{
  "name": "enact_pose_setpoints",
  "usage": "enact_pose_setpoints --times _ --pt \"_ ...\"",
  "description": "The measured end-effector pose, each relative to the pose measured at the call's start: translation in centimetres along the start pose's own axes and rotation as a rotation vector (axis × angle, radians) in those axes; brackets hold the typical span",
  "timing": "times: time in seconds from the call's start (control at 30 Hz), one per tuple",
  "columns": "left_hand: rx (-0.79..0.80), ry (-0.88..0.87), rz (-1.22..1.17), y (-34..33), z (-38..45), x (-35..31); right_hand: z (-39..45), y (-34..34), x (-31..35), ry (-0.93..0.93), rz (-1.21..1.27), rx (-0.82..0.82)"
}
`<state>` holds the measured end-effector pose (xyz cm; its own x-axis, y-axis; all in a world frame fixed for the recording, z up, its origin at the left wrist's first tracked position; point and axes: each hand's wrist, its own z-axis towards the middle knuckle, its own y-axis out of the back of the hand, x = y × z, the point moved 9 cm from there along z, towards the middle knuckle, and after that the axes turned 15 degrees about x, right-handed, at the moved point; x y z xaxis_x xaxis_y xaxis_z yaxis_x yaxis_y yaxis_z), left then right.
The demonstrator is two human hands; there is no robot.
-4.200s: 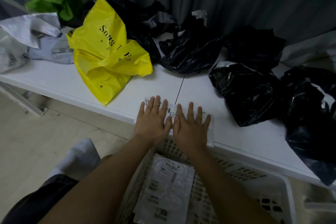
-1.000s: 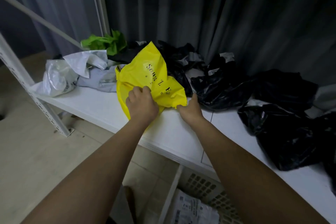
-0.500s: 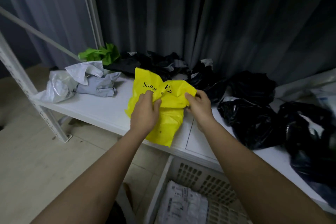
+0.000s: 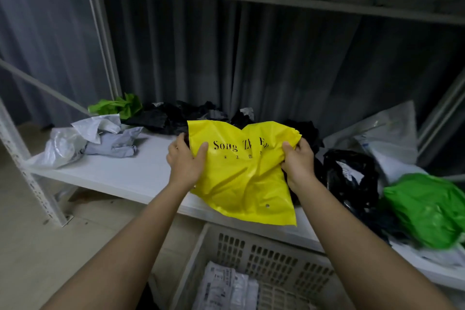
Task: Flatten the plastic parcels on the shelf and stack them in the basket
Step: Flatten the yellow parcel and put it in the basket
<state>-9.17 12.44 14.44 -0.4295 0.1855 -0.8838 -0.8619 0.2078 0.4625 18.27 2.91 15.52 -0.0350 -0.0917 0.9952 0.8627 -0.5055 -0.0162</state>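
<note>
Yellow parcel (image 4: 241,173) is up off the shelf (image 4: 120,176) — your left hand (image 4: 186,161) and right hand (image 4: 298,161) each pinch a top corner, stretching it above the basket (image 4: 276,259), flat white parcels (image 4: 226,287) inside.

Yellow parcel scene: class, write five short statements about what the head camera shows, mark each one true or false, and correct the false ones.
1. Both hands grip the yellow parcel. True: the left hand and the right hand hold its two sides.
2. The yellow parcel lies flat in the basket. False: it is held up, in front of the white shelf.
3. The basket already holds a white labelled parcel. True.
4. The large green parcel sits at the left end of the shelf. False: it is at the right end.
5. Every parcel on the shelf is black. False: white, grey and green ones lie there too.
</note>
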Motion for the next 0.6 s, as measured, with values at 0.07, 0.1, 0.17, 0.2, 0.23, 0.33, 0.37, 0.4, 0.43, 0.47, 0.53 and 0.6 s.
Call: enact_pose_setpoints --times 0.07,0.1,0.17,0.2,0.23,0.33,0.37,0.4,0.43,0.47,0.53,0.6 --pt "0.108 -0.022 -0.218 -0.7 0.1 -0.2 -0.3 0.7 0.4 -0.006 -0.007 0.016" --pt "0.141 -0.049 -0.308 -0.9 0.0 -0.6 -0.5 0.8 0.6 -0.006 -0.001 0.026" --pt "0.171 -0.07 -0.369 -1.3 -0.4 -1.4 -0.9 0.9 0.8 -0.004 0.012 0.058" --pt "0.181 -0.056 -0.381 -1.6 -0.5 -1.5 -1.0 0.7 0.8 -0.006 0.02 0.081" --pt "0.196 -0.037 -0.394 -1.9 -0.7 -1.5 -1.3 0.5 0.6 -0.007 0.032 0.107" --pt "0.253 -0.016 -0.416 -2.9 -0.5 -1.9 -1.4 -0.6 -0.2 -0.022 0.063 0.191" --pt "0.268 -0.025 -0.415 -3.1 -0.3 -2.0 -1.4 -1.1 -0.5 -0.029 0.07 0.217" --pt "0.278 -0.034 -0.412 -3.3 -0.2 -2.2 -1.3 -1.5 -0.7 -0.035 0.073 0.24" --pt "0.272 -0.04 -0.402 -3.2 0.0 -2.2 -1.3 -1.9 -0.9 -0.033 0.071 0.261" --pt "0.249 -0.05 -0.392 -3.0 0.3 -2.2 -1.1 -2.2 -1.0 -0.027 0.061 0.269" --pt "0.167 -0.053 -0.387 -2.0 1.0 -1.7 -0.6 -2.1 -1.5 -0.02 0.045 0.248" --pt "0.088 -0.008 -0.413 -0.8 1.6 -0.6 0.2 -1.2 -2.5 -0.044 0.003 0.175"
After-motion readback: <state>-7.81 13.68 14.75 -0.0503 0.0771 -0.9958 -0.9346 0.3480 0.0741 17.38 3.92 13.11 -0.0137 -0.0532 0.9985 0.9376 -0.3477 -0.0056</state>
